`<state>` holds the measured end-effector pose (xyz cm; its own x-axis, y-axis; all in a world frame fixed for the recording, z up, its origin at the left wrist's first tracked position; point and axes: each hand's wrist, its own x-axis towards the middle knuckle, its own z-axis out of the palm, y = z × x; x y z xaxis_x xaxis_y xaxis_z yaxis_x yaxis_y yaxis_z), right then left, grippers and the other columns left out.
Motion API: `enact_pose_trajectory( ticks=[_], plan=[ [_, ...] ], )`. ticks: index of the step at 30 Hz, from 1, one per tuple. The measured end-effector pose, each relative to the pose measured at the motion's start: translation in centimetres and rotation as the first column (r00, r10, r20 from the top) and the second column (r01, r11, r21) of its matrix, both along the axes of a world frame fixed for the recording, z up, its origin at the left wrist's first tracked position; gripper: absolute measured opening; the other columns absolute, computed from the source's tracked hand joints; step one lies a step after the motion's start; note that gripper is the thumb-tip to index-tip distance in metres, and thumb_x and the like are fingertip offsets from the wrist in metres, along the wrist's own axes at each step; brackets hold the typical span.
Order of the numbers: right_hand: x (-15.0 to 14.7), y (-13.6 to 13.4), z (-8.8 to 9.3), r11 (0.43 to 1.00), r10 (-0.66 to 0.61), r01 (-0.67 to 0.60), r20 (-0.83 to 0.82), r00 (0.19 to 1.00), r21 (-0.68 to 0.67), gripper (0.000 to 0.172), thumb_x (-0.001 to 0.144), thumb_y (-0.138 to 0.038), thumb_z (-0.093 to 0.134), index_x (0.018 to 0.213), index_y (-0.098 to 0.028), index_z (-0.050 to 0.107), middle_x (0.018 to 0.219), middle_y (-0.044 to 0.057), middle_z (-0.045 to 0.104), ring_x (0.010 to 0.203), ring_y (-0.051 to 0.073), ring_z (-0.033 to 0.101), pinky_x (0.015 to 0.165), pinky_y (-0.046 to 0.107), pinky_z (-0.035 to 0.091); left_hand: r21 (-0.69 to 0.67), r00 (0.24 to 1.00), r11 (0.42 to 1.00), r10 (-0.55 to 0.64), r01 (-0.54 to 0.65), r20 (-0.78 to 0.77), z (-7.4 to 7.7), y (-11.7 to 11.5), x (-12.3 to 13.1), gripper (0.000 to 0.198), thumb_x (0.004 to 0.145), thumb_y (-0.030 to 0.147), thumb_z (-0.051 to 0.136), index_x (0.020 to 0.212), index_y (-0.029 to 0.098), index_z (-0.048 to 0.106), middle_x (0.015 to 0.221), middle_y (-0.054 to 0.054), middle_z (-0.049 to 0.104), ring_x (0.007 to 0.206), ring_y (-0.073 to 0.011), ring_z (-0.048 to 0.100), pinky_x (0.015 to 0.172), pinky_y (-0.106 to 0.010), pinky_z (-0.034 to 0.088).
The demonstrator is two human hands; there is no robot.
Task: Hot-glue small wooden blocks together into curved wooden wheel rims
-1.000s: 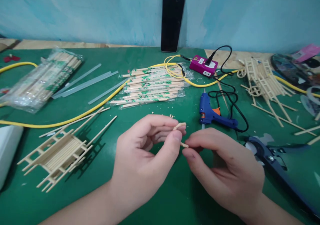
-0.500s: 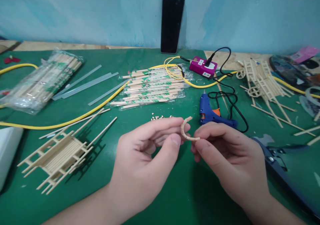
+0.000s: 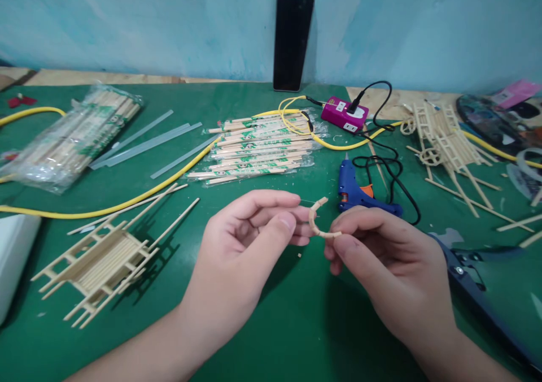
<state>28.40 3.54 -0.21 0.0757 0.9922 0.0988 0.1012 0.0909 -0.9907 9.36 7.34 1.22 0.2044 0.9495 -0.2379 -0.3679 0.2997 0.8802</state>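
Between thumb and index finger, my right hand (image 3: 389,263) pinches one end of a small C-shaped arc (image 3: 312,222) built from short wooden stick pieces. The arc's opening faces right, and its other end is free. My left hand (image 3: 258,235) is at the arc's left side, thumb and index finger apart, its farther fingertips reaching the curve; whether they touch it I cannot tell. A thin strand shows near the left fingertips. One tiny wooden piece (image 3: 299,255) lies below on the green table (image 3: 292,337).
A stick-built cart frame (image 3: 110,257) lies left. Behind are wrapped chopsticks (image 3: 258,150), clear glue sticks (image 3: 148,144) and a yellow cable (image 3: 139,195). A blue glue gun (image 3: 351,184), purple power strip (image 3: 344,114), cutter tool (image 3: 466,274) and wheeled stick model (image 3: 444,139) occupy the right. A phone (image 3: 293,42) leans on the wall.
My left thumb and index finger have come off the arc and shifted slightly left. The right hand still pinches the arc, nearly in place. A tiny wooden piece now shows below it.
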Motion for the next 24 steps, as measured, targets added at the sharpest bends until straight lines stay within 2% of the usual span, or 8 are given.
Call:
enact_pose_trajectory(
  ticks=[3,7,13,21,24],
  plan=[
    [0.0,-0.1,0.0,0.999,-0.033,0.033,0.004,0.999,-0.013,0.013,0.105,-0.018,0.075,0.095,-0.026,0.078,0.084,-0.001,0.075,0.065,0.013,0.070,0.058,0.021,0.059,0.013,1.000,1.000,0.007,-0.007,-0.001,-0.1,0.0,-0.1,0.010,0.107,0.022,0.078,0.108,0.026,0.087,0.102,-0.001,0.092,0.087,-0.0135,0.086,0.086,-0.021,0.072],
    [-0.4,0.0,0.4,0.988,-0.132,0.132,0.017,0.991,-0.076,0.013,0.102,-0.019,0.077,0.091,-0.027,0.079,0.080,-0.002,0.075,0.064,0.012,0.068,0.059,0.021,0.055,0.066,0.995,0.996,0.067,-0.062,-0.079,0.0,-0.1,-0.3,0.010,0.106,0.022,0.079,0.109,0.027,0.087,0.100,0.000,0.090,0.088,-0.0145,0.086,0.085,-0.022,0.071],
    [-0.5,0.5,0.9,0.963,-0.223,0.222,0.015,0.975,-0.155,0.013,0.100,-0.023,0.080,0.088,-0.028,0.079,0.074,-0.003,0.074,0.062,0.012,0.066,0.056,0.021,0.052,0.101,0.985,0.990,0.109,-0.096,-0.136,0.3,0.0,-0.3,0.014,0.106,0.017,0.076,0.106,0.026,0.086,0.090,0.002,0.084,0.079,-0.0111,0.080,0.077,-0.019,0.067],
    [1.0,1.5,-0.5,0.966,-0.254,0.252,-0.027,0.967,-0.049,0.010,0.100,-0.022,0.082,0.091,-0.026,0.081,0.072,-0.002,0.074,0.061,0.014,0.069,0.054,0.024,0.057,0.072,0.986,0.991,0.117,-0.109,-0.122,0.0,0.3,-0.6,0.009,0.105,0.022,0.078,0.100,0.026,0.084,0.088,0.003,0.080,0.077,-0.0127,0.077,0.075,-0.023,0.065],
    [1.2,1.7,-0.6,0.960,-0.276,0.275,-0.023,0.961,-0.050,0.008,0.100,-0.025,0.083,0.092,-0.025,0.081,0.074,-0.001,0.074,0.063,0.015,0.069,0.053,0.024,0.057,0.069,0.989,0.992,0.109,-0.103,-0.097,-0.1,0.4,-0.8,0.015,0.105,0.022,0.075,0.091,0.025,0.081,0.087,0.002,0.078,0.077,-0.0139,0.075,0.074,-0.024,0.063]
  ],
)
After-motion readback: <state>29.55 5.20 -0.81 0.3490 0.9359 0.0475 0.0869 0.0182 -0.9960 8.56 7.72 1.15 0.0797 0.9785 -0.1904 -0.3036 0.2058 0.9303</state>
